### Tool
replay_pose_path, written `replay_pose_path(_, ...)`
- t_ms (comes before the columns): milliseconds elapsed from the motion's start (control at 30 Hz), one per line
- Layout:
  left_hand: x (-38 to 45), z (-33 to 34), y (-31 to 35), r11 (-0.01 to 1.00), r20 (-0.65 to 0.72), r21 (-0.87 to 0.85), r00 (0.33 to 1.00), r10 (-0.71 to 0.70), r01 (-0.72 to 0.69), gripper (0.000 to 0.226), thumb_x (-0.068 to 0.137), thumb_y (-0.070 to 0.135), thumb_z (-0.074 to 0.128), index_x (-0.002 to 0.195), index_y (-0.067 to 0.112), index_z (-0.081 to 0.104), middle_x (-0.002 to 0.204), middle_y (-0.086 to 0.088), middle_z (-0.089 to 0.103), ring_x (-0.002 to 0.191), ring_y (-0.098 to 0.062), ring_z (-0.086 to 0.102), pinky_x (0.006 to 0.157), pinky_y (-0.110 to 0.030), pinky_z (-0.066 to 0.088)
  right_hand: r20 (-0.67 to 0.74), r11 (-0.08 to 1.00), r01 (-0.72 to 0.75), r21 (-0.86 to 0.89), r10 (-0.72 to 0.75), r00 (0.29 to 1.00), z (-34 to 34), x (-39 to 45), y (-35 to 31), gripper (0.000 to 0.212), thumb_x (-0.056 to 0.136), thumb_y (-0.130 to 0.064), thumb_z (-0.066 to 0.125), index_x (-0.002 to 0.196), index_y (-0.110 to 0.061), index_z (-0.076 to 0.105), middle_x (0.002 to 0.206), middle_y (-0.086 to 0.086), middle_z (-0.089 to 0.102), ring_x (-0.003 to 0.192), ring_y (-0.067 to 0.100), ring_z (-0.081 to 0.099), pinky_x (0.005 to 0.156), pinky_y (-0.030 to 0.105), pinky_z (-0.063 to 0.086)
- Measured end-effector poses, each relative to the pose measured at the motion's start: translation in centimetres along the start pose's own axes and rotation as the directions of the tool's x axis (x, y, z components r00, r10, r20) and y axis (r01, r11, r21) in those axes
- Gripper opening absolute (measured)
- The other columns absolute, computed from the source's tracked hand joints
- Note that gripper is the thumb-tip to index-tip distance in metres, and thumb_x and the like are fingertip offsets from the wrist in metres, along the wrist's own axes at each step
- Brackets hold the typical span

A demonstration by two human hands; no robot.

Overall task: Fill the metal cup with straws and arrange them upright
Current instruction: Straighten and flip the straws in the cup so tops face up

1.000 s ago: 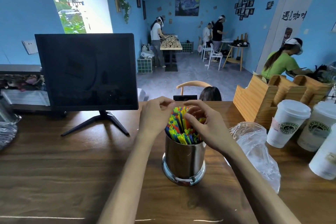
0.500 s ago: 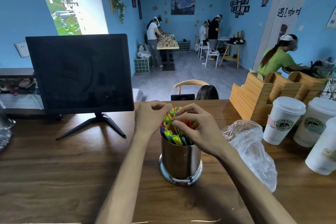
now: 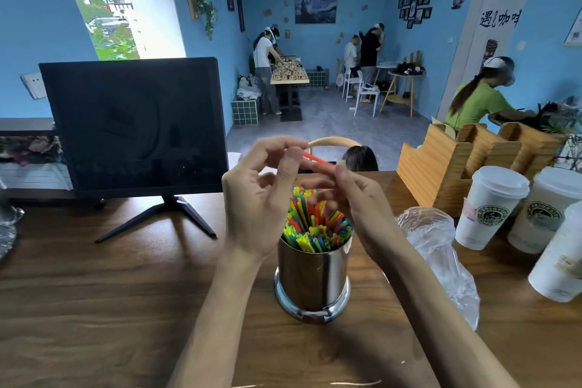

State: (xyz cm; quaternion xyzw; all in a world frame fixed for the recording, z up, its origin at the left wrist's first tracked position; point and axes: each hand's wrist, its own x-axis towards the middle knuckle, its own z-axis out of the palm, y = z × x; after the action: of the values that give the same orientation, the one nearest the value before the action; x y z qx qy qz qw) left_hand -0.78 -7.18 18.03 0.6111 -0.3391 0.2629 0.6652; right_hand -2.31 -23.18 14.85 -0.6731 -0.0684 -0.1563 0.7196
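The wooden worktop (image 3: 94, 309) carries the metal cup (image 3: 313, 280), packed with upright coloured straws (image 3: 315, 224). Above the cup both hands are raised, palms facing each other. The left hand (image 3: 255, 198) and right hand (image 3: 359, 198) pinch one red straw (image 3: 313, 158) between curled fingers; motion blur hides exactly which right fingers (image 3: 321, 167) grip it.

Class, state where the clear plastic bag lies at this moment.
The clear plastic bag lies on the wooden counter, right of the metal cup and left of the white lidded cups.
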Motion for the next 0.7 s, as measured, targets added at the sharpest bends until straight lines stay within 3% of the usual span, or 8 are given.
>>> replay_pose_path(67,-0.7,-0.3,-0.8,0.997,0.057,0.016,0.996,-0.071,0.07,0.008,0.096,0.019,0.068,0.101,0.019,0.074,0.088,0.005,0.077,0.078,-0.011,0.074,0.067,-0.026,0.055,0.027,0.957,-0.092,0.276,0.088,0.996,0.0,0.6,-0.7,0.052,0.1,-0.044,0.045,0.128,-0.003,0.061,0.111,0.014,0.075,0.076,0.016,0.07,0.06,0.021,0.05)
replay_pose_path(133,-1.2,-0.5,-1.9,0.984,0.101,0.107,0.983,-0.155,0.144,0.01,0.092,0.021,0.073,0.1,0.026,0.078,0.088,0.008,0.079,0.077,-0.009,0.074,0.071,-0.033,0.059,0.036,0.895,-0.139,0.425,0.137,0.99,-0.4,1.0,-1.6,0.041,0.104,-0.033,0.046,0.13,-0.004,0.058,0.11,0.01,0.075,0.077,0.016,0.073,0.057,0.02,0.051)
replay_pose_path(267,-1.5,-0.9,-3.5,0.928,0.268,0.335,0.927,-0.261,0.164,0.017,0.089,0.022,0.077,0.102,0.033,0.08,0.096,0.018,0.078,0.091,-0.001,0.073,0.084,-0.035,0.062,-0.067,0.897,-0.132,0.421,0.176,0.982,-0.6,2.0,-2.2,0.034,0.1,-0.013,0.056,0.131,0.0,0.058,0.101,0.008,0.075,0.077,0.019,0.073,0.063,0.022,0.06)
replay_pose_path(367,-1.6,-1.2,-4.3,0.899,0.304,0.422,0.916,-0.261,0.116,0.015,0.088,0.026,0.079,0.098,0.037,0.081,0.098,0.018,0.077,0.096,-0.001,0.071,0.085,-0.034,0.061,-0.157,0.977,-0.05,0.207,0.083,0.984,-0.4,2.5,-1.7,0.026,0.1,-0.009,0.058,0.124,0.0,0.061,0.097,0.009,0.072,0.078,0.019,0.073,0.067,0.025,0.06)
replay_pose_path(467,-1.4,-1.5,-5.0,0.904,0.222,0.411,0.949,-0.224,0.117,0.013,0.087,0.02,0.079,0.093,0.031,0.082,0.094,0.018,0.077,0.095,-0.002,0.07,0.086,-0.031,0.058,-0.219,0.989,0.088,-0.122,-0.114,0.969,-0.3,2.4,-1.1,0.028,0.099,-0.005,0.06,0.127,-0.006,0.056,0.097,0.011,0.072,0.075,0.023,0.074,0.071,0.032,0.062)
replay_pose_path(533,-1.3,-1.5,-5.7,0.891,0.106,0.421,0.966,-0.237,0.172,0.013,0.087,0.018,0.077,0.091,0.029,0.081,0.092,0.017,0.076,0.091,-0.002,0.068,0.082,-0.028,0.057,-0.169,0.912,0.16,-0.378,-0.238,0.956,0.0,2.2,-0.2,0.052,0.096,-0.004,0.064,0.141,-0.022,0.044,0.097,0.004,0.071,0.073,0.018,0.073,0.075,0.034,0.061)
replay_pose_path(600,-1.1,-1.6,-6.9,0.863,0.01,0.438,0.959,-0.283,0.25,0.012,0.088,0.021,0.076,0.095,0.028,0.081,0.095,0.016,0.075,0.091,-0.003,0.068,0.082,-0.029,0.058,-0.079,0.788,0.201,-0.582,-0.301,0.95,0.2,2.1,0.9,0.089,0.093,-0.005,0.069,0.154,-0.046,0.018,0.097,-0.003,0.068,0.073,0.014,0.072,0.077,0.037,0.061)
replay_pose_path(700,-1.0,-1.9,-8.2,0.798,0.022,0.451,0.889,-0.458,0.399,0.021,0.09,0.033,0.074,0.11,0.027,0.078,0.104,0.013,0.074,0.093,-0.001,0.068,0.083,-0.03,0.06,0.001,0.7,0.217,-0.681,-0.295,0.955,0.3,1.9,1.6,0.113,0.09,-0.005,0.07,0.148,-0.064,-0.006,0.098,-0.007,0.065,0.075,0.009,0.071,0.077,0.04,0.061)
